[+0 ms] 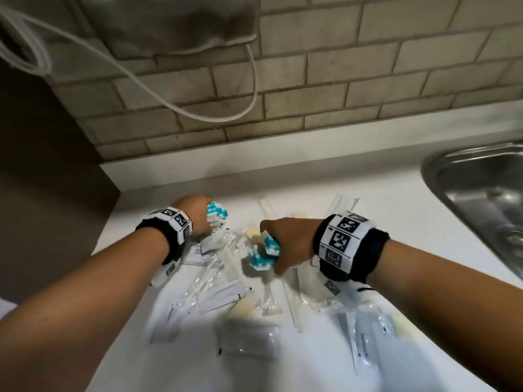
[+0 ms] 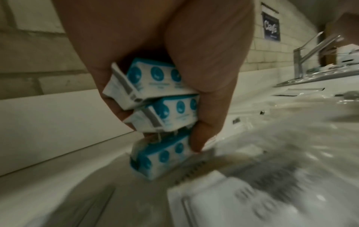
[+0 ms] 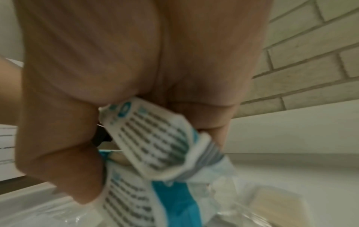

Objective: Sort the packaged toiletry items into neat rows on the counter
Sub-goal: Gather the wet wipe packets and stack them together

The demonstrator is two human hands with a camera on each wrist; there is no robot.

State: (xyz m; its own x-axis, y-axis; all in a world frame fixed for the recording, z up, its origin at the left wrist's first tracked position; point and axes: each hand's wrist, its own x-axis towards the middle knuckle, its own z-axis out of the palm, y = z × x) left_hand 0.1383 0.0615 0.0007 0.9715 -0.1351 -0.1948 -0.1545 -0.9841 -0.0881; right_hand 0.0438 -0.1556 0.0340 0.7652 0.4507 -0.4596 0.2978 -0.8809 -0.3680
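Observation:
A loose heap of clear and white toiletry packets (image 1: 226, 281) lies on the white counter (image 1: 382, 222). My left hand (image 1: 198, 216) is at the heap's back left and grips a stack of three teal-and-white soap packs (image 2: 161, 113), thumb and fingers curled round them; the packs (image 1: 216, 212) show beside the hand. My right hand (image 1: 283, 244) is over the heap's middle and grips two more teal-and-white packs (image 1: 263, 254), seen close with their printed backs (image 3: 155, 145) towards the camera.
A steel sink (image 1: 481, 199) is set into the counter at the right, with a tap (image 2: 310, 53) beyond. A brick-tile wall (image 1: 311, 94) runs behind, with a white cable (image 1: 198, 108) hanging on it. A dark cabinet side (image 1: 42, 179) stands at the left.

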